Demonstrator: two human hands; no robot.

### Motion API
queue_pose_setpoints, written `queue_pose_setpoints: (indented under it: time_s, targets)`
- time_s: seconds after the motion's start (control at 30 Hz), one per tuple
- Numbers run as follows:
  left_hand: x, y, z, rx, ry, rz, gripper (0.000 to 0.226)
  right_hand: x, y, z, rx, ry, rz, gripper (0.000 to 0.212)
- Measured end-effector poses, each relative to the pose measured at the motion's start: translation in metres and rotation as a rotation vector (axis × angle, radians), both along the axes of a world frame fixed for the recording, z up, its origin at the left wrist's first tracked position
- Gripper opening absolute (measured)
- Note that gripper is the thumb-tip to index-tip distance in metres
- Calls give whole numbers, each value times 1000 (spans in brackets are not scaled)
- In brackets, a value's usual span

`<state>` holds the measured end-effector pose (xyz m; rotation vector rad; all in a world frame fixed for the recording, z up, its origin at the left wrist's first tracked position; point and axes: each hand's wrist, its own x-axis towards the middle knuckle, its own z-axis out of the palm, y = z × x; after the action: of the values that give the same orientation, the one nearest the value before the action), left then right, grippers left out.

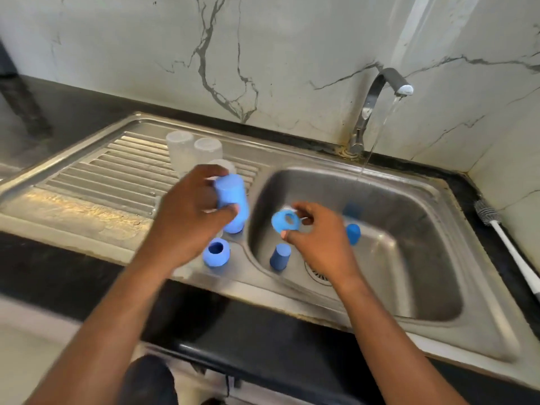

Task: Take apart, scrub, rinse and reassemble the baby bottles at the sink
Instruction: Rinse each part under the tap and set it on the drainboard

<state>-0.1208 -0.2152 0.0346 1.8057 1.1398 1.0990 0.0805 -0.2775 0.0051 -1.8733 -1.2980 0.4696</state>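
While tap (380, 89) runs, both hands hold parts at basin (409, 258) left edge.
Left hand (187, 211) grips blue bottle body (230, 197), near upright; right hand (318, 238) pinches blue ring (278, 225) just right of it, apart, over basin.

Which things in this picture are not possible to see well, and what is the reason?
Head view only.
Third clear bottle: mostly hidden behind the left hand and blue bottle.
Drain: partly covered by the right hand.
Brush handle: cut off by the right edge.
Pale piece beside the blue ring: too blurred to name.
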Motion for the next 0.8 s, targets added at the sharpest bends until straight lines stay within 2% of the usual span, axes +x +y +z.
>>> queue_pose_setpoints:
  time_s: [0.17,0.33,0.53,0.67,0.8]
  targets:
    - [-78,12,-1,-95,83,99,51,-81,14,12,48,-77,221,37]
    - [-108,24,-17,-162,184,142,50,-128,31,3,32,-252,309,33]
    - [-106,26,-28,-154,305,177,50,-137,42,-8,-70,-376,338,30]
    - [-105,28,-34,-181,362,195,51,-136,45,-9,-107,-394,354,35]
    - [-109,26,-31,-196,425,173,65,-136,40,-6,-72,-462,352,36]
